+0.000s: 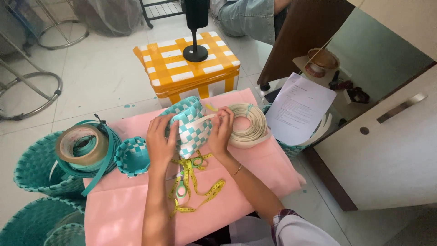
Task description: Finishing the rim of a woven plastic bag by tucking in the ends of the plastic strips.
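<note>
A small woven basket [191, 123] of teal and white strips sits between both hands above a pink cloth [118, 205]. My left hand [160, 139] grips its left side. My right hand [221, 130] presses its right side, fingers on a cream strip that runs across the weave. Just right of that hand lies a coil of cream strapping [250, 123]. A yellow tape measure [193, 182] and green-handled scissors [182, 184] lie on the cloth below the basket.
A little teal woven bowl [132, 157] sits left of my hands, beside rolls of teal strap and brown tape [82, 146]. Teal baskets [34, 171] stand at left. An orange-and-white woven box [182, 73] holds a black stand. Papers [300, 107] lie to the right by a cabinet.
</note>
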